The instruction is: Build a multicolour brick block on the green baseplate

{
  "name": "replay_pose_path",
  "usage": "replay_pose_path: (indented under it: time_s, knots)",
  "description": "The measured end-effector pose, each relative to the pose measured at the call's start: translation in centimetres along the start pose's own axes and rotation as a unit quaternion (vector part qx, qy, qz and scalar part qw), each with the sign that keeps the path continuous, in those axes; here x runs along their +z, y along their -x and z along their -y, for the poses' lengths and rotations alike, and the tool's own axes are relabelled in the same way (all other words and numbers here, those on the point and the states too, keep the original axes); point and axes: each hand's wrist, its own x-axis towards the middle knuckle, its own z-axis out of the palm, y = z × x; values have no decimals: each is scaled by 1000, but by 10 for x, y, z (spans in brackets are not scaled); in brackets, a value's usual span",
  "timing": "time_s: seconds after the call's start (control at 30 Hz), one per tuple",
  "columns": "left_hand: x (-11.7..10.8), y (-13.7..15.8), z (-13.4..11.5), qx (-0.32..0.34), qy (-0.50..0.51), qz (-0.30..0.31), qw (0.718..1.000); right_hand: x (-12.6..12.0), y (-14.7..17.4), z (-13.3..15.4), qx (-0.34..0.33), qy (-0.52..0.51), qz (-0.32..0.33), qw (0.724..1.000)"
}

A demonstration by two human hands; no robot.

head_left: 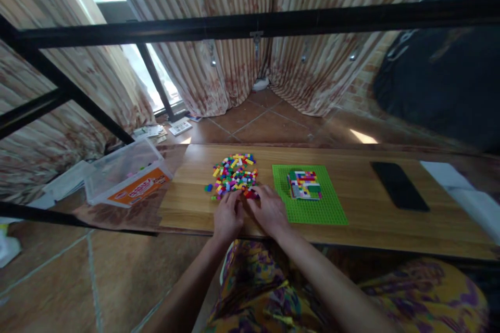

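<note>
A loose heap of small multicoloured building bricks (234, 173) lies on the wooden table. At the heap's near edge, my left hand (228, 213) is closed, its fingers curled together; whatever they hold is hidden. My right hand (269, 209) rests just beside it, thumb and fingers apart, with the tips by a few red bricks (250, 194). To the right of that hand lies a green studded baseplate (312, 213). On the baseplate stands a low, roughly square structure of mixed-colour bricks (304, 186), and neither hand touches it.
A clear plastic box (125, 166) with an orange label and a few bricks inside stands left of the wooden table (187, 208). A black phone-like slab (400, 186) and white paper (461, 187) lie to the right. A dark metal bar (195, 28) crosses beyond the table.
</note>
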Motion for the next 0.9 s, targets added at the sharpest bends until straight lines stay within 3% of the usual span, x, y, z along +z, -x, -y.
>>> replay_pose_path:
  time_s: [0.2,0.4,0.67,0.8,0.9]
  knots:
    - [1,-4,-4,-15,-6,0,1000,16,-9,-3,-19,53,-19,998]
    - [1,-8,-7,-78,122,7,989,6,3,-10,-36,-79,-9,996]
    - [9,-16,-30,-159,370,111,909,-19,22,-10,-34,-145,-32,988]
    - [8,-13,-44,-201,419,141,874,-28,35,-15,-24,-152,-44,987]
    - [5,-12,-55,-205,422,172,866,-33,45,-18,-16,-165,-50,985]
